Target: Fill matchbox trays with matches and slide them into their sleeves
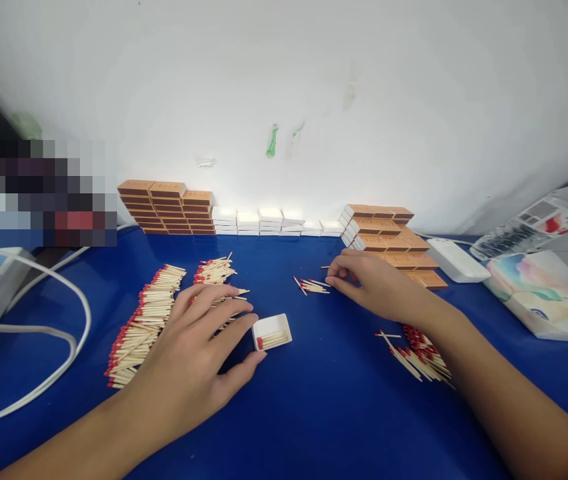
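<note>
A white matchbox tray [273,323] lies on the blue tabletop with several red-tipped matches along its lower side. My left hand [201,347] has its thumb and index finger at the two corners of the tray's left end, the other fingers spread over a match pile [217,269]. Farther right, my right hand [359,280] is pinched closed beside a small group of loose matches [313,287]. A thin matchstick [325,267] sticks out by its fingers; the fingertips partly hide what they grip. Under my right forearm lies another match heap [421,357].
A long match row [147,320] runs at left. Along the wall stand stacked brown matchboxes [164,207], white trays [249,223] and more matchboxes [389,237]. At right are a white device [459,260], a tissue pack [539,293] and a plastic bottle [509,237]. White cables [81,313] curve at left.
</note>
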`<state>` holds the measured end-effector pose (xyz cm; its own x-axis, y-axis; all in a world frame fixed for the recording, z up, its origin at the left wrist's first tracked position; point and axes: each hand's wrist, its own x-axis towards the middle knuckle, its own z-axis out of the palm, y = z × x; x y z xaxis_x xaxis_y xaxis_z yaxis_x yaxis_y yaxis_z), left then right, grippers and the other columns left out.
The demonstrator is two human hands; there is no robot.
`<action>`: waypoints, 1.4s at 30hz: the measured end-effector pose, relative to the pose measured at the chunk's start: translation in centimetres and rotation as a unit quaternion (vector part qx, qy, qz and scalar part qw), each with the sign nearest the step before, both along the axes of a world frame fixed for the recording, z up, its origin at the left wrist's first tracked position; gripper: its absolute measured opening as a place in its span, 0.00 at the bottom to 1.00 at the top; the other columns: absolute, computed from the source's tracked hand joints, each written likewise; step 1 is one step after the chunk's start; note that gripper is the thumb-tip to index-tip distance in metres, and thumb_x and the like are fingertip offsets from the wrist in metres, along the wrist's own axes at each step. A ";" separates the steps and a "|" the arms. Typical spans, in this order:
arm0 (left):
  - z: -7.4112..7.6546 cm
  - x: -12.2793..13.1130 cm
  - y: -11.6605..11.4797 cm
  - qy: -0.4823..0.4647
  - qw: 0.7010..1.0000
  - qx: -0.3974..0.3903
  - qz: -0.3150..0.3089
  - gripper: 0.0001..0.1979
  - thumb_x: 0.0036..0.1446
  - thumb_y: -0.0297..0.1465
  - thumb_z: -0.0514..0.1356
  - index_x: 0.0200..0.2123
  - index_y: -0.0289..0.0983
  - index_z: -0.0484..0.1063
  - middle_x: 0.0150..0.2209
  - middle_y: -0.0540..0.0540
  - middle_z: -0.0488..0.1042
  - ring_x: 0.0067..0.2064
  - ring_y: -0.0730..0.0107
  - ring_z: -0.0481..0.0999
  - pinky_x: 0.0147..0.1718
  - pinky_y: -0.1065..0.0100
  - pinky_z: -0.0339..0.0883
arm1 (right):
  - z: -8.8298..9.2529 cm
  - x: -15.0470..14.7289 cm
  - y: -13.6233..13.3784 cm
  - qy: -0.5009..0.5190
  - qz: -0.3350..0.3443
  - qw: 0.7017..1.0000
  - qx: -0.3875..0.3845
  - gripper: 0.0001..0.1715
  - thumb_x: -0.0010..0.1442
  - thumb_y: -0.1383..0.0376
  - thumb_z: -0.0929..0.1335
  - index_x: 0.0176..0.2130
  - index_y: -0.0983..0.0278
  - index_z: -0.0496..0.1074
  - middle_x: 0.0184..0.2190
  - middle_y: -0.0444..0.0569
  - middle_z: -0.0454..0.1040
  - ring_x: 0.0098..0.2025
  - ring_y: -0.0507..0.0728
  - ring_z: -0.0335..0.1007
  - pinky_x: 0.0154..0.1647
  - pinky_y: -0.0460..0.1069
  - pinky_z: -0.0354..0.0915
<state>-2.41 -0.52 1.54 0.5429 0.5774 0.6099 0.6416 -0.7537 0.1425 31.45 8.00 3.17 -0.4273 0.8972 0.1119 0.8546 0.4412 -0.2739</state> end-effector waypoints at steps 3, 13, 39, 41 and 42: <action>-0.1 0.0 0.0 -0.001 1.000 0.003 0.000 0.10 0.70 0.32 0.66 0.52 0.38 0.78 0.50 0.43 0.84 0.59 0.50 0.78 0.62 0.46 0.66 | -0.3 0.6 0.5 -0.011 -0.016 0.999 0.047 0.11 0.72 0.60 0.67 0.45 0.61 0.78 0.39 0.53 0.77 0.38 0.61 0.74 0.38 0.54 0.68; -0.3 0.0 0.2 0.010 1.000 -0.015 -0.003 0.10 0.70 0.32 0.67 0.52 0.39 0.78 0.50 0.43 0.84 0.59 0.50 0.78 0.62 0.46 0.66 | -2.0 0.2 2.5 -0.013 0.045 0.994 0.098 0.12 0.74 0.64 0.64 0.40 0.62 0.75 0.43 0.58 0.75 0.49 0.68 0.69 0.54 0.64 0.69; -0.2 -0.1 0.2 0.009 1.000 -0.014 -0.010 0.10 0.69 0.32 0.67 0.52 0.37 0.79 0.50 0.43 0.84 0.60 0.50 0.78 0.63 0.47 0.64 | -0.5 -0.3 0.0 0.021 0.011 0.999 -0.031 0.13 0.73 0.58 0.65 0.39 0.60 0.74 0.40 0.53 0.77 0.42 0.62 0.73 0.43 0.57 0.68; -0.2 -0.1 0.2 0.009 1.000 -0.012 -0.009 0.10 0.70 0.32 0.67 0.52 0.37 0.79 0.50 0.43 0.84 0.60 0.51 0.77 0.63 0.47 0.64 | -0.5 -0.5 0.0 0.019 0.010 0.999 -0.037 0.13 0.73 0.58 0.64 0.39 0.60 0.74 0.41 0.54 0.77 0.44 0.63 0.73 0.45 0.58 0.69; -0.2 -0.1 0.2 0.008 1.000 -0.011 -0.009 0.10 0.70 0.32 0.67 0.52 0.37 0.79 0.50 0.43 0.84 0.60 0.51 0.77 0.63 0.47 0.64 | -0.4 -0.6 0.0 0.018 0.011 0.999 -0.039 0.14 0.74 0.58 0.64 0.39 0.60 0.74 0.42 0.55 0.77 0.45 0.64 0.73 0.47 0.59 0.69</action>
<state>-2.49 -0.35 1.33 0.5629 0.5808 0.5880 0.6301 -0.7620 0.1495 30.84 7.97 2.72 -0.4436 0.8944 0.0576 0.8343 0.4355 -0.3380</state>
